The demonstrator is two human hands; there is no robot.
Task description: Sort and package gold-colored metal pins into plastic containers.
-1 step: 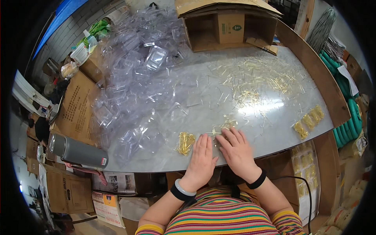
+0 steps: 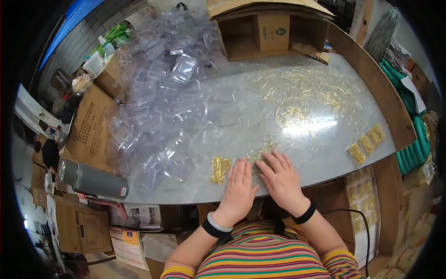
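L hand (image 2: 238, 188) lay fingers together, R hand (image 2: 282, 183) slightly spread, by gold hooks (image 2: 268, 145), near side of table (image 2: 323, 162); couldn't tell if pinching; light touch prob. suited wire

Thin gold hooks (image 2: 268, 145), loosely jumbled, just beyond the right hand (image 2: 281, 180)

A workshop: clear plastic boxes (image 2: 185, 69) and gold-coloured wire hooks (image 2: 335, 95) heap a worktable (image 2: 320, 162), with cardboard cartons (image 2: 80, 226) around.
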